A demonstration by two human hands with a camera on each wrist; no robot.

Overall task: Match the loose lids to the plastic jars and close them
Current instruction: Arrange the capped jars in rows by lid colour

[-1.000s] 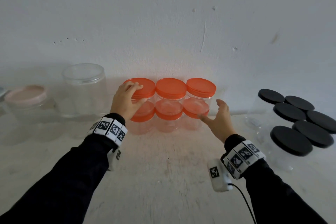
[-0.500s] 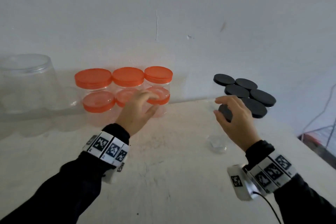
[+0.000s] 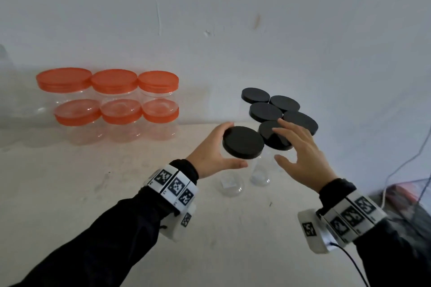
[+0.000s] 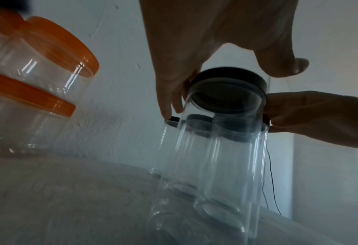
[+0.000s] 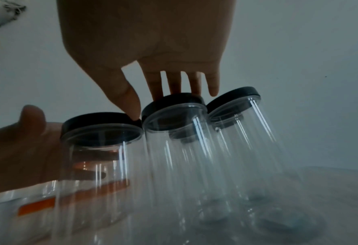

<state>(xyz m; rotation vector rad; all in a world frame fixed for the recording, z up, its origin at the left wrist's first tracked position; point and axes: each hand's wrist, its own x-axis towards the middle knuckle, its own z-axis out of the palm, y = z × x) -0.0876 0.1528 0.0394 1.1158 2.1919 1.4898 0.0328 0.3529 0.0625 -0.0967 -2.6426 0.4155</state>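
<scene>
Nearest, the left hand (image 3: 211, 155) is curled round the front jar (image 3: 235, 170), fingers at its black lid (image 3: 243, 142), which already sits on it. Just right of that jar, the right hand (image 3: 303, 158) is spread wide and holds nothing; its fingers (image 5: 159, 86) reach the lid of the second jar (image 3: 261, 170). Behind the front jar, four more black-lidded jars (image 3: 265, 112) stand clustered. Far left of it, six orange-lidded jars (image 3: 116, 105) are stacked in two rows along the wall (image 3: 210, 18). Every lid seems placed, none lies loose; whether each is tight I cannot tell, so perhaps only tightening remains.

stacked jars (image 3: 116, 109) left, capped jars (image 3: 275, 114) right (clustered)
</scene>
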